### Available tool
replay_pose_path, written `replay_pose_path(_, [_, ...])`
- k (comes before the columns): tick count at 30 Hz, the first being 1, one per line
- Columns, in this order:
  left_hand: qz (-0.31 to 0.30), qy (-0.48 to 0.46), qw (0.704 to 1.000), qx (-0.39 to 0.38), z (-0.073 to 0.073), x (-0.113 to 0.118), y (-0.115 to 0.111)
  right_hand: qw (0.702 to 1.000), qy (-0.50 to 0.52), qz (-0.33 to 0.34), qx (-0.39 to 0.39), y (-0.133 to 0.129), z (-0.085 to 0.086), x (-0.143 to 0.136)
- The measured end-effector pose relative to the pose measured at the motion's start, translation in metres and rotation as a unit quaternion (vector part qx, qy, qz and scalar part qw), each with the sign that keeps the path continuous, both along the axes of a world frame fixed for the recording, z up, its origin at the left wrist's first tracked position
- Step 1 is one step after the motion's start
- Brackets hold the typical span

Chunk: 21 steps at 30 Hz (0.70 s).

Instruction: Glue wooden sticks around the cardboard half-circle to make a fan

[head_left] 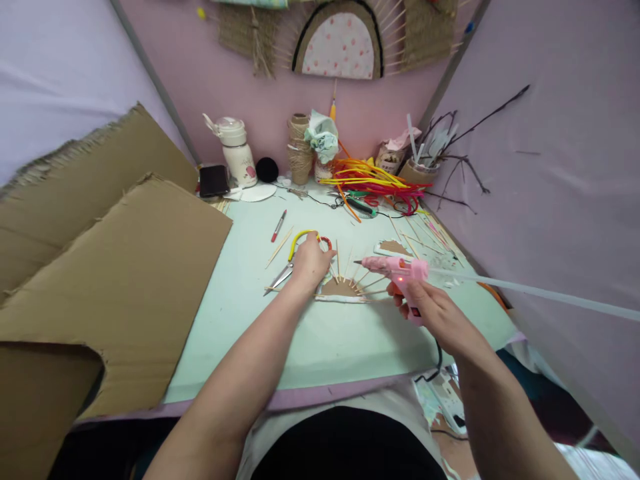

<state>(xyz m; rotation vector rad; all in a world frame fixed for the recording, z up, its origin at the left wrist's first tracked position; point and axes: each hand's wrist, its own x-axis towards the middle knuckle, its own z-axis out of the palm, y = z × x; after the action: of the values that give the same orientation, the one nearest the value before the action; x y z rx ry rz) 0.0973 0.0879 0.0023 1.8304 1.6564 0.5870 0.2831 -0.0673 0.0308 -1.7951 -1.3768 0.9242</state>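
Observation:
My right hand point(433, 310) grips a pink hot glue gun point(395, 268), its nozzle pointing left above the work; a long clear glue stick point(530, 288) juts from its back. My left hand point(311, 261) is closed around the upper end of a thin wooden stick point(333, 272). That stick's lower end meets a half-round cardboard piece point(343, 288), which has a white strip along its straight edge and several sticks fanning from its curve. Scissors point(284, 275) with silver blades lie beside and partly under my left hand, next to a yellow and red curved handle point(300, 235).
Large cardboard sheets point(145, 280) cover the left side. A smaller half-round piece point(393, 248) and loose sticks point(425, 240) lie at right. Behind are a red marker point(279, 227), a white bottle point(237, 153), twine rolls point(299, 150), colourful pipe cleaners point(375, 177) and dark branches point(465, 163).

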Motion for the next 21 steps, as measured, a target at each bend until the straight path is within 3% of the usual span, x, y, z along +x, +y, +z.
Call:
replay_pose_path(5, [-0.006, 0.069, 0.997, 0.018, 0.0, 0.004, 0.0, 0.997, -0.033, -0.057, 0.044, -0.005, -0.01, 0.037])
replay_pose_path(7, [-0.013, 0.096, 0.995, 0.03, -0.001, 0.005, 0.0, 0.99, -0.111, -0.062, 0.06, -0.005, -0.015, 0.062])
replay_pose_path(10, [-0.016, 0.117, 0.992, 0.046, -0.001, 0.006, 0.001, 0.957, -0.263, -0.072, 0.096, 0.0, -0.029, 0.104])
replay_pose_path(14, [-0.018, 0.136, 0.989, 0.054, 0.0, 0.007, 0.001, 0.923, -0.374, -0.071, 0.053, 0.009, -0.053, 0.146])
replay_pose_path(18, [-0.026, 0.167, 0.984, 0.061, 0.0, 0.008, 0.0, 0.899, -0.435, -0.051, 0.008, 0.01, -0.067, 0.16])
replay_pose_path(21, [-0.034, 0.182, 0.98, 0.072, -0.001, 0.009, -0.001, 0.874, -0.482, -0.066, -0.007, 0.006, -0.059, 0.155])
